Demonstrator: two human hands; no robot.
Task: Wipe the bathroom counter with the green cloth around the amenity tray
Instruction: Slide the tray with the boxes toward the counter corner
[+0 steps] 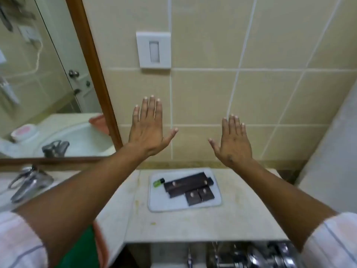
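Note:
Both my hands are raised flat in front of the tiled wall, backs toward me, fingers spread. My left hand (148,128) and my right hand (233,142) hold nothing and hang above the beige counter (193,225). A white amenity tray (160,205) lies on the counter near the wall, carrying several dark brown boxes (188,183) and a small green bottle (158,182). The green cloth (83,250) shows partly under my left forearm at the bottom left, beside an orange cloth (101,246).
A chrome tap (29,182) and basin sit at the left under a wood-framed mirror (48,84). A white wall plate (153,49) is above the hands. Metal fittings (251,256) lie below the counter's front edge. A pale wall closes the right side.

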